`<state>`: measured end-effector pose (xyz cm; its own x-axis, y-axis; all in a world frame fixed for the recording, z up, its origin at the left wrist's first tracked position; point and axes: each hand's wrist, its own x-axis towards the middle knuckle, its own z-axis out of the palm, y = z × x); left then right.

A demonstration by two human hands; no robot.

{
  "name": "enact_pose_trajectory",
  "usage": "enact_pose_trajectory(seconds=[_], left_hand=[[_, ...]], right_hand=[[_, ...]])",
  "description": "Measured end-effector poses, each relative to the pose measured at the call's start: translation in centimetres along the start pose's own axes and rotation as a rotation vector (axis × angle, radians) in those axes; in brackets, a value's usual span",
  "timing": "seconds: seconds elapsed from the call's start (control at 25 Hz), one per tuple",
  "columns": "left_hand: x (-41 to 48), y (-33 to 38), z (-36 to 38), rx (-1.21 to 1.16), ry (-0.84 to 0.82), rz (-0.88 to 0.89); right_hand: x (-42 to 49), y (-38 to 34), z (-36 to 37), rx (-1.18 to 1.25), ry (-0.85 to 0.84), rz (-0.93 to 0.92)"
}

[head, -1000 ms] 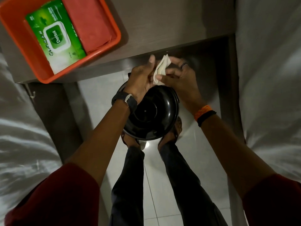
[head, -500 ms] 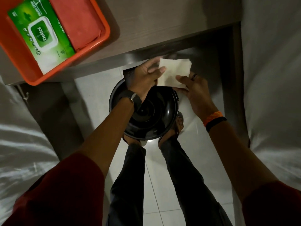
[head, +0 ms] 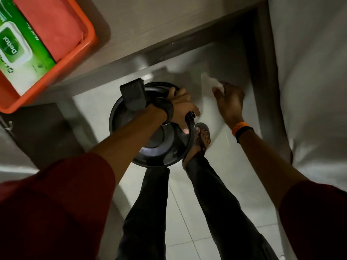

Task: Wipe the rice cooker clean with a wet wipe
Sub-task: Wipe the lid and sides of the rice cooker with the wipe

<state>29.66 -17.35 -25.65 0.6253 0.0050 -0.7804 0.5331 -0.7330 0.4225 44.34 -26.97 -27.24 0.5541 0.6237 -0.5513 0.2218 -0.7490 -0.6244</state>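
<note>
- The rice cooker, a round black vessel, is being held in the air above the tiled floor, in front of the person's legs and below the edge of the worktop.
- The left hand is gripping the cooker at its right-hand rim; the fingers are wrapping over the rim edge and are clenched on it.
- A black block-shaped part is projecting from the cooker's upper-left rim.
- The right hand is positioned to the right of the cooker, apart from it, and is holding the wet wipe at its fingertips. The wipe is blurred; its shape cannot be determined.
- The right-hand fingers are closing on the wipe; the exact grip cannot be told because of the blur.
- An orange tray is sitting on the worktop at upper left, well apart from the cooker.
- A green wipe pack is lying inside the tray, beside a red folded cloth.
- A sandalled foot is showing just beside the cooker's lower-right rim.
- White bedding is lying along the right edge of the view.
</note>
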Motion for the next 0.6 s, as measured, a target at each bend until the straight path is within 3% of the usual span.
enact_pose_trajectory(seconds=[0.12,0.24,0.4,0.48,0.52,0.6], left_hand=[[-3.4,-1.3,1.3,-0.131,0.070,-0.003],[-8.2,-3.8,3.2,-0.247,0.167,-0.006],[-12.5,-6.3,5.4,-0.421,0.223,-0.056],[-13.7,-7.3,6.7,-0.484,0.232,-0.076],[-14.3,-7.9,7.5,-0.502,0.245,-0.085],[-15.2,-8.7,9.4,-0.510,0.273,-0.083]], right_hand=[[-2.7,1.0,2.0,-0.053,-0.058,-0.017],[-6.4,1.2,4.3,-0.064,-0.215,-0.148],[-11.8,1.2,7.8,-0.276,-0.546,-0.649],[-12.0,1.6,9.7,-0.318,-0.678,-0.749],[-10.8,1.8,10.8,-0.347,-0.675,-0.723],[-7.1,1.5,12.1,-0.371,-0.571,-0.435]])
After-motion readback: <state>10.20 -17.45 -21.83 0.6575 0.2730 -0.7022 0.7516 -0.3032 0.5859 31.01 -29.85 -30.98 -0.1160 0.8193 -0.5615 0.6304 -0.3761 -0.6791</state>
